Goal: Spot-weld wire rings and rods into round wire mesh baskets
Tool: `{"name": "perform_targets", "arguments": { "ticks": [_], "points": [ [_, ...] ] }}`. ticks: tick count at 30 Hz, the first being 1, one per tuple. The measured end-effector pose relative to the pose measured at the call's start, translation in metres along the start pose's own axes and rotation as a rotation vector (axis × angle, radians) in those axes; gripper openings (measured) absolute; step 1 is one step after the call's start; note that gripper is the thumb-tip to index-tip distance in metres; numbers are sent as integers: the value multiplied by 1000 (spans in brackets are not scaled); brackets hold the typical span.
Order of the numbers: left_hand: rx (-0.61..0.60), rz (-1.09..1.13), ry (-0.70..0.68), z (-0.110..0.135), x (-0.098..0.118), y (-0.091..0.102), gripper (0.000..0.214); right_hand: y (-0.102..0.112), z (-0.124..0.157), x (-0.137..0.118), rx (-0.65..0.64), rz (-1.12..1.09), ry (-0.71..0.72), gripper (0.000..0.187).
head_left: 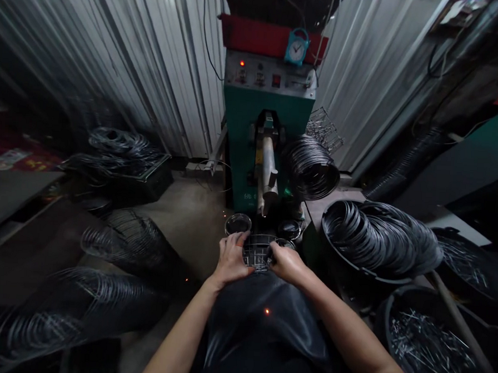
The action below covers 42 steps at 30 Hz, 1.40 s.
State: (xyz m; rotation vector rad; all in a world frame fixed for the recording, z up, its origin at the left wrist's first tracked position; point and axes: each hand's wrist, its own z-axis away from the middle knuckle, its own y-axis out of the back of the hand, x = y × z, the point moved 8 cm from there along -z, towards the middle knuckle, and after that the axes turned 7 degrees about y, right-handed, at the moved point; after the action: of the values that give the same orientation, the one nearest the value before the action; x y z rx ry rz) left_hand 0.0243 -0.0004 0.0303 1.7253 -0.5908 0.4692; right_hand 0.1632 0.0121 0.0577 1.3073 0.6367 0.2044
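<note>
A small wire grid (257,252) lies over my lap, just below the electrode arm (269,171) of a green spot welding machine (239,119). My left hand (232,257) grips its left edge, fingers on the far side and thumb on the near side. At the right edge my right hand (287,261) is closed on the grid; part of its grip is hidden. Beyond the hands sit a round wire-rimmed piece (238,224) on the left and a dark round container (289,230) on the right. A glowing spark shows on my dark apron (262,332).
Wire rings hang (312,167) beside the machine, and more fill a tub (327,252) on the right. Short wire pieces lie in a bucket (430,346). Blurred wire frames (76,305) stand at left. A blue clock (297,47) is on the machine.
</note>
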Motion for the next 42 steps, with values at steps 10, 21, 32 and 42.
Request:
{"name": "perform_targets", "arguments": {
  "ticks": [10,21,32,42],
  "points": [
    [-71,-76,5,-6,33,6,85,-21,15,3,321,-484,203,23],
    [-150,2,87,-29,27,4,86,-6,3,4,266,-376,411,25],
    [-138,3,92,-56,17,3,84,0,-21,12,329,-306,411,32],
    [-207,-36,179,-92,8,-2,85,18,-51,19,378,-269,380,19]
  ]
}}
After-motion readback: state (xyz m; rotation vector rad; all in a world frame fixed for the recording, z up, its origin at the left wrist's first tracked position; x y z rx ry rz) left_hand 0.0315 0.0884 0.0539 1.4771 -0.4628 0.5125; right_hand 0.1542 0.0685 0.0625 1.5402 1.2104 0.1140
